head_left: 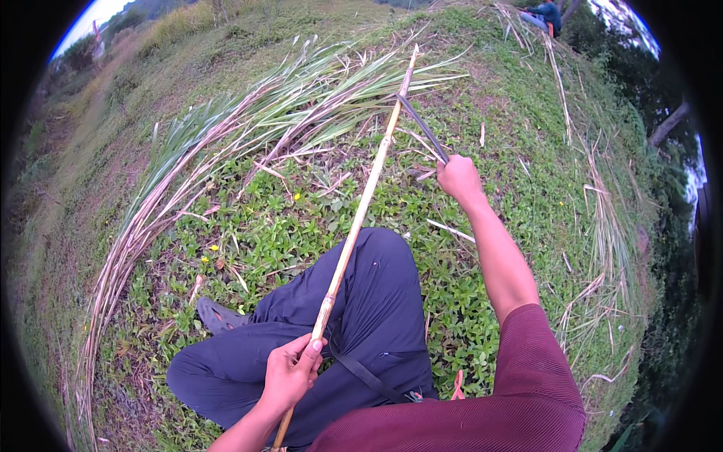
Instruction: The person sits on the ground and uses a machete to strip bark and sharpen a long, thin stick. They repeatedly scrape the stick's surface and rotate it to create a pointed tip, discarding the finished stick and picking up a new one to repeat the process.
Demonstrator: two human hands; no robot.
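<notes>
Across the seated person's dark navy trousers (384, 279) runs a long, pale tan, jointed stalk (365, 200), slanting from the lower edge up over the ground to a narrow far end. The left hand (290, 373) is closed around it low down, above the lap, with the thumb lying along its upper side. Out to the right, on an extended arm, the right hand (459, 179) is closed in a fist on a narrow, dark, straight blade (423, 126); its handle is hidden in the grip. The blade points up and left, and its tip end meets the stalk near the far end.

Beyond and to the left, a curving heap of long green leaves with brownish stems (248, 120) lies over the low green plants (301, 215); the stalk's far part reaches over its right end. More cut, drying leaves (606, 226) lie along the right side. A grey shoe (218, 316) shows beside the folded leg. At the top right, another person in a dark blue-green top (547, 13) sits well apart.
</notes>
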